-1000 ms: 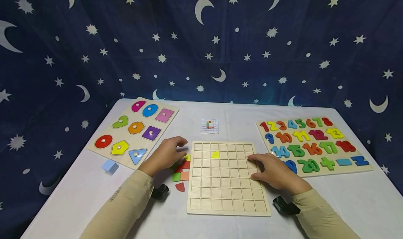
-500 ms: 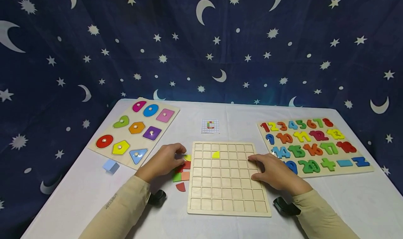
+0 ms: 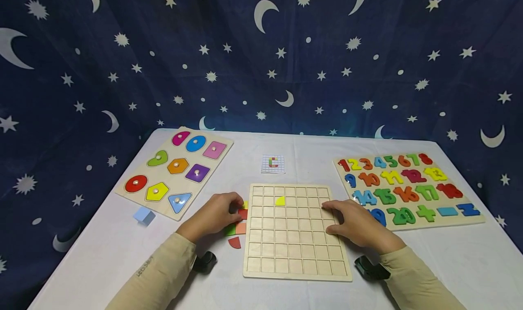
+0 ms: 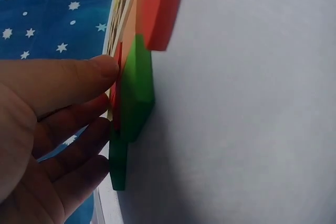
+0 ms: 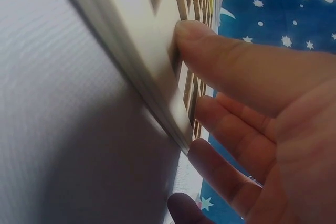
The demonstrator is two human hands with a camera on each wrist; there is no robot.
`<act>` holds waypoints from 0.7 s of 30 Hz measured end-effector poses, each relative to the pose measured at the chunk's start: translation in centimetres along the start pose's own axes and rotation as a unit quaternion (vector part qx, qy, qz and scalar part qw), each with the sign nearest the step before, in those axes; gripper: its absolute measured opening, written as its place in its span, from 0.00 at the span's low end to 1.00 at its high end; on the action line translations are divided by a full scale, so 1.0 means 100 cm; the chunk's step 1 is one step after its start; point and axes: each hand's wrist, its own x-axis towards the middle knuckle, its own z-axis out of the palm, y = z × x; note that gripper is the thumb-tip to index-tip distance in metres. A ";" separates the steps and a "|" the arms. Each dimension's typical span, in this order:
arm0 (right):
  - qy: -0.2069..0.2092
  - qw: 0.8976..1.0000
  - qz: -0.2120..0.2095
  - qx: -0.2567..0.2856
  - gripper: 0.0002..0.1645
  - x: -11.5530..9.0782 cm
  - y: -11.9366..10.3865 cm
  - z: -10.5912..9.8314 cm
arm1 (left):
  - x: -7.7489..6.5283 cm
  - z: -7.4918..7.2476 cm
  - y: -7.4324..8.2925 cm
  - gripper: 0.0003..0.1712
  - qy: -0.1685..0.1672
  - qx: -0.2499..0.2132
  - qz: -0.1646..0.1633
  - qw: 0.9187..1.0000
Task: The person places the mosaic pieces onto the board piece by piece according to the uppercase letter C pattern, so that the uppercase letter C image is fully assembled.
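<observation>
My left hand (image 3: 214, 214) is over a small cluster of coloured tiles beside the grid board (image 3: 296, 276). Its thumb and fingertips touch a red tile (image 3: 243, 214), which lies flat. A yellow tile (image 3: 245, 204) shows just beyond, partly hidden. Nearer me lie a green tile (image 3: 230, 229), an orange tile (image 3: 240, 228) and a red quarter-circle tile (image 3: 234, 243). In the left wrist view a dark green tile (image 4: 118, 161) shows below the fingers. My right hand (image 3: 355, 219) rests its thumb and fingertips on the board's right edge. One yellow tile (image 3: 280, 201) lies in the board's grid.
A small pattern card (image 3: 273, 170) lies behind the board. On the left are a knobbed shape puzzle (image 3: 185, 196) and a blue block (image 3: 144, 216); on the right is a number puzzle (image 3: 412, 226). A white cloth (image 3: 102, 255) covers the table.
My left hand has come slightly nearer, from beside the yellow tile down to the red tile. My right hand stays at the board's edge.
</observation>
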 end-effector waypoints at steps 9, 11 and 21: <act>0.001 1.000 -0.001 0.000 0.36 0.000 0.000 0.000 | -0.001 0.002 -0.001 0.13 0.010 0.007 0.016 1.000; 0.001 1.000 0.000 0.001 0.36 0.000 0.000 0.000 | -0.001 0.002 0.000 0.13 0.010 0.006 0.018 1.000; 0.003 1.000 -0.001 -0.001 0.35 0.000 0.000 0.000 | 0.001 0.003 0.001 0.14 0.010 0.009 0.025 1.000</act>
